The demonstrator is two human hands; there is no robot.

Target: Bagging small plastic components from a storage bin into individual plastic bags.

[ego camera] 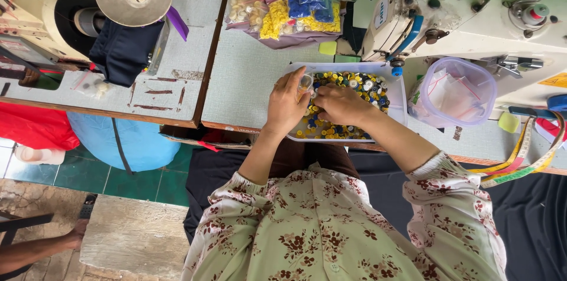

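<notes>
The white tray [397,89] of mixed buttons [354,83] overhangs the near edge of the counter [248,80]; a push from either forearm could tip it and spill the buttons onto the lap; the small clear bag [305,82], lightly pinched, could slip and shed what it holds. The left hand [286,104] pinches that bag at the tray's left rim, fingers narrowed on it; the right hand [339,104] rests among the buttons, fingers curled close, probably on one button, though I cannot tell.
</notes>
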